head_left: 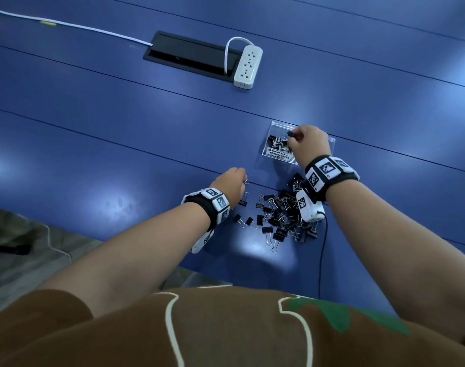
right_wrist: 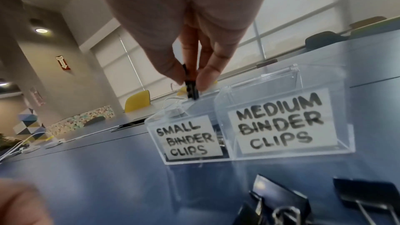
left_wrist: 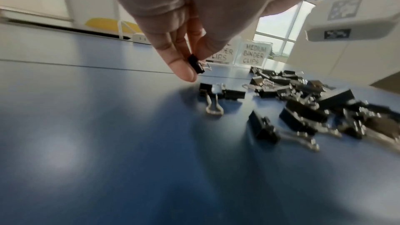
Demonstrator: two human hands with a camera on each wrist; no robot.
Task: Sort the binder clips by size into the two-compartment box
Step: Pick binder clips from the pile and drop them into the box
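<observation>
A clear two-compartment box (head_left: 275,125) stands on the blue table, labelled SMALL BINDER CLIPS (right_wrist: 188,140) and MEDIUM BINDER CLIPS (right_wrist: 279,122). Several black clips lie in the small compartment (head_left: 277,143). My right hand (head_left: 309,144) hovers over that compartment and pinches a small black clip (right_wrist: 191,90) between thumb and fingers. My left hand (head_left: 230,184) is left of the loose clip pile (head_left: 281,215) and pinches another small black clip (left_wrist: 195,64) just above the table.
A white power strip (head_left: 247,67) and its cable lie beside a black cable hatch (head_left: 189,55) at the far side of the table. A black wire (head_left: 322,258) runs from my right wrist camera toward the near table edge.
</observation>
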